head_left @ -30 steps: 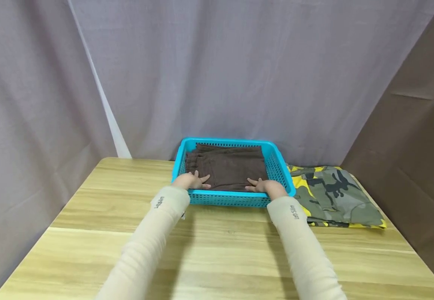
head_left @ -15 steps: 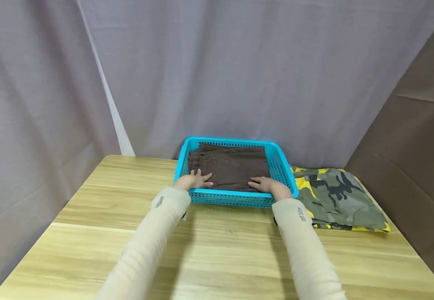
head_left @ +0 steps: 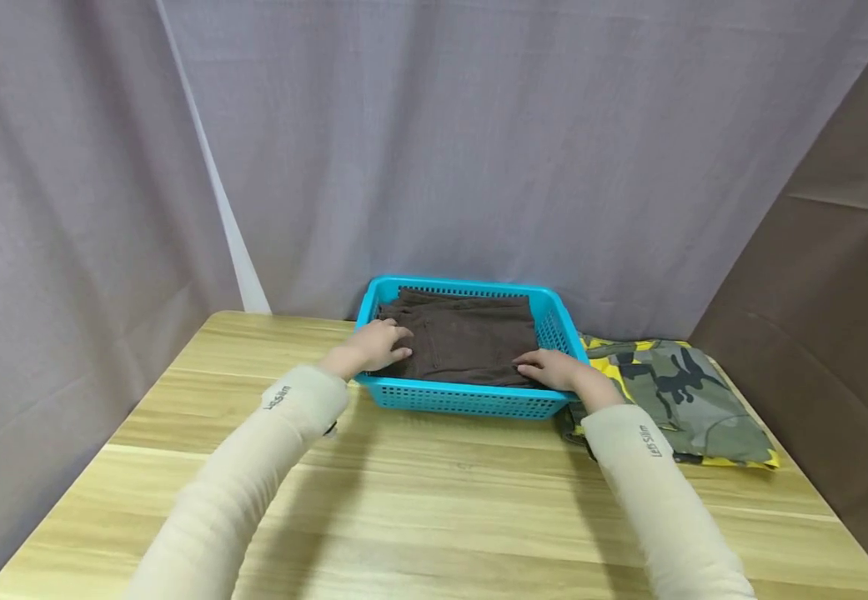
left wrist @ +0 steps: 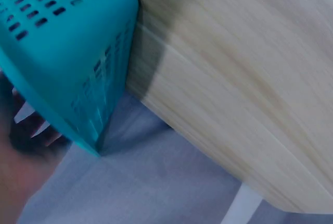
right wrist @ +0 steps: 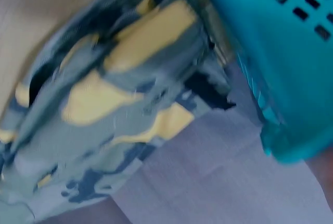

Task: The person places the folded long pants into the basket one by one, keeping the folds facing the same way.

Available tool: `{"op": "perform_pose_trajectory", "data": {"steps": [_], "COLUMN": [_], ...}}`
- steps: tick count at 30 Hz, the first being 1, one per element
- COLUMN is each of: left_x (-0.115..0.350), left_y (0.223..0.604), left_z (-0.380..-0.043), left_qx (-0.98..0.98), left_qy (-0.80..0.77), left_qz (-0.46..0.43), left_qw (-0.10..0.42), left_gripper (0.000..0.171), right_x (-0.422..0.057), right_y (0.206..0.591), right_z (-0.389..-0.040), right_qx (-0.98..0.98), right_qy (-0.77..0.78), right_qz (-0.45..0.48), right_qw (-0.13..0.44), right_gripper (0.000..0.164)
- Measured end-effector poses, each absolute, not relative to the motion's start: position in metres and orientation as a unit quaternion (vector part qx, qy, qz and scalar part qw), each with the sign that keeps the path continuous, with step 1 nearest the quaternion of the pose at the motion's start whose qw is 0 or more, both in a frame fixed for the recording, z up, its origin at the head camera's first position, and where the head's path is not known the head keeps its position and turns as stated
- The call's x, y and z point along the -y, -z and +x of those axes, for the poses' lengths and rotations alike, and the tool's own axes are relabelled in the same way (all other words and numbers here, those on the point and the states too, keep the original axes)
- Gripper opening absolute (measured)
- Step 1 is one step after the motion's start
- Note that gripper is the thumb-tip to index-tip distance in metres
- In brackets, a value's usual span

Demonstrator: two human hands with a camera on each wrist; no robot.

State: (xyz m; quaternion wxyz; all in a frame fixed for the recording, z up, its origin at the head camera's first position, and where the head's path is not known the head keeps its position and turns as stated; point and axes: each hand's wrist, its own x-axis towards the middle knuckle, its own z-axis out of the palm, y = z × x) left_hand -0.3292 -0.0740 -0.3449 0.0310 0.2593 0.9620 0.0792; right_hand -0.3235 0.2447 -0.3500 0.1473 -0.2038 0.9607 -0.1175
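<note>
The left hand (head_left: 377, 343) reaches over the basket's (head_left: 471, 401) near left corner, the right hand (head_left: 551, 369) over the near right, both palm down, fingers loosely bent, gripping nothing. Folded brown cloth (head_left: 467, 335) lies in the basket, beneath their fingertips.

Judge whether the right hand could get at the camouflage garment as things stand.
Probably yes: the camouflage garment lies beside the blue basket, its top mostly uncovered, and the right hand is at the basket's near right corner.

2 wrinkled cream sleeves (head_left: 208, 496), smooth cuffs (head_left: 321, 398), dark "Lets Slim" lettering (head_left: 650, 441)
</note>
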Motion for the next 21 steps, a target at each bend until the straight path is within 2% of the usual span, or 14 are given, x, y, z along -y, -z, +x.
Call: {"op": "perform_pose_trajectory", "data": {"steps": [4, 9, 14, 21], "left_x": [0.083, 0.092, 0.092, 0.086], "left_y": [0.339, 0.343, 0.364, 0.374], "left_z": [-0.331, -0.331, -0.327, -0.327], "left_qx": [-0.964, -0.971, -0.970, -0.966], "left_qy": [-0.091, -0.134, -0.199, -0.224], "left_qz": [0.248, 0.175, 0.115, 0.098], "left_qw": [-0.025, -0.088, -0.075, -0.088], "left_gripper": [0.042, 0.047, 0.061, 0.061], "right_x": [-0.258, -0.273, -0.276, -0.277], "right_y": [0.341, 0.344, 0.357, 0.361], "right_z": [-0.320, -0.316, -0.311, -0.310], "right_qx": [-0.968, -0.980, -0.984, -0.970], "right_qy": [0.115, 0.097, 0.133, 0.227], "right_qz": [-0.214, -0.165, -0.110, -0.078], "right_qw": [0.059, -0.053, -0.049, -0.041], "right_gripper": [0.034, 0.031, 0.041, 0.042]}}
